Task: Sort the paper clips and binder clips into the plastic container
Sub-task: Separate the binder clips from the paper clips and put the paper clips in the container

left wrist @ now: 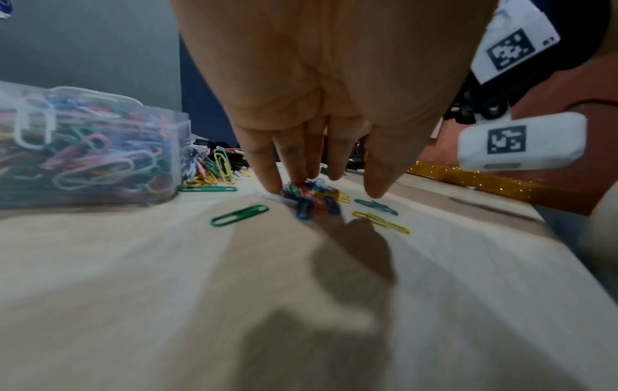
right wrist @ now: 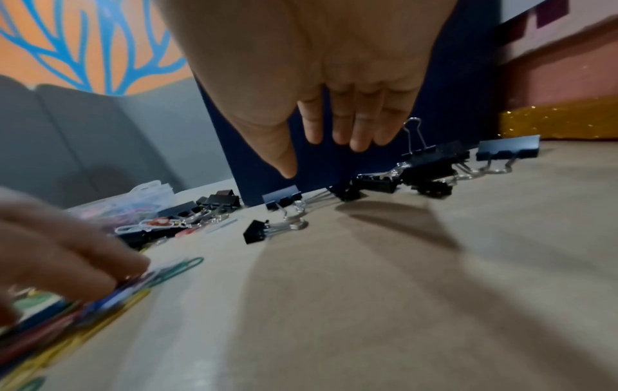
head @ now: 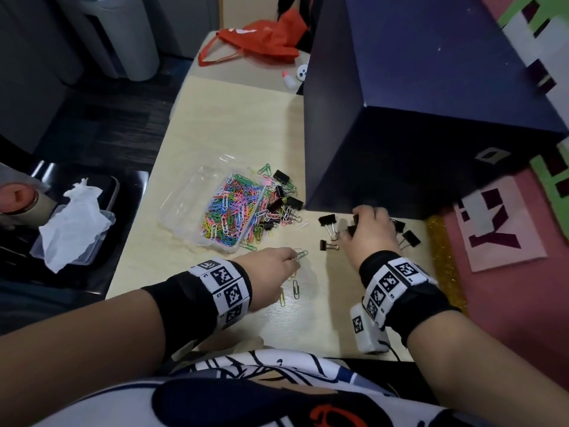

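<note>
Head view puts the plastic container (head: 212, 208), half full of coloured paper clips (head: 229, 211), at mid-table. Just nearer the person than the container, the left hand (head: 271, 272) presses straight fingertips (left wrist: 272, 182) onto a small clump of clips (left wrist: 311, 201), apparently gathering them; next comes lifting that clump into the container. Right of the container, the right hand (head: 371, 232) hovers with fingers extended over black binder clips (right wrist: 378, 182), holding nothing in the wrist view. Its fingertips are hidden from above.
</note>
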The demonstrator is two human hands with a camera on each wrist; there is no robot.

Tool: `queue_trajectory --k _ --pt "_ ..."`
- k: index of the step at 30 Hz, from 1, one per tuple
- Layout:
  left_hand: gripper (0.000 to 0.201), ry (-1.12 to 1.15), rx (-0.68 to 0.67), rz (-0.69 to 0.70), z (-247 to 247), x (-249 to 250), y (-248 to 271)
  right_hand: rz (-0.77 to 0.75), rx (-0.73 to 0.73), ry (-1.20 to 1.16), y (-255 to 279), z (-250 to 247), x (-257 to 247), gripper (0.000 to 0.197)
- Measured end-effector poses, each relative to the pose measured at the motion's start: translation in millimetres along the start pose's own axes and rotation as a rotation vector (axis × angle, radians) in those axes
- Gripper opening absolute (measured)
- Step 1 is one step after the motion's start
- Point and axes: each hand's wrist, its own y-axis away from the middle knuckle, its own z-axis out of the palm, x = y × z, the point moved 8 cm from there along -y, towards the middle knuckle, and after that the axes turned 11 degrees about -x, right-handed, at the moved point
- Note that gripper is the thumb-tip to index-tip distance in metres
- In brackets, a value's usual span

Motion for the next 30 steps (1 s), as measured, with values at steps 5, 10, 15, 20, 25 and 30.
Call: queue_trajectory --k 5,10,15,20,25,30 --pt "0.046 0.028 0.183 -0.189 -19.9 -22.5 3.3 -0.333 -0.225 0.085 7.8 33.4 -37.1 0.032" --pt "0.048 -0.001 0.052 -0.238 -4.0 -20.5 0.0 -0.457 -0.293 0.093 13.6 51.4 -61.4 0.033" --pt "0.032 -0.080 0.158 -0.225 -19.4 -12.0 8.8 -0.491 -0.333 0.173 3.5 46.8 -81.7 0.044" --pt "0.028 -0.106 0.202 -0.445 -43.1 -46.4 34.1 -0.430 -0.339 0.180 -13.0 45.7 -95.3 0.068" --pt "0.036 -0.062 0.143 -0.495 -47.3 -67.9 43.6 -0.390 -0.310 0.293 -14.7 50.5 -88.2 0.056" --pt "0.033 -0.110 0.182 -0.517 -54.8 -69.9 41.0 -0.442 -0.229 0.335 -11.6 49.2 -85.9 0.040"
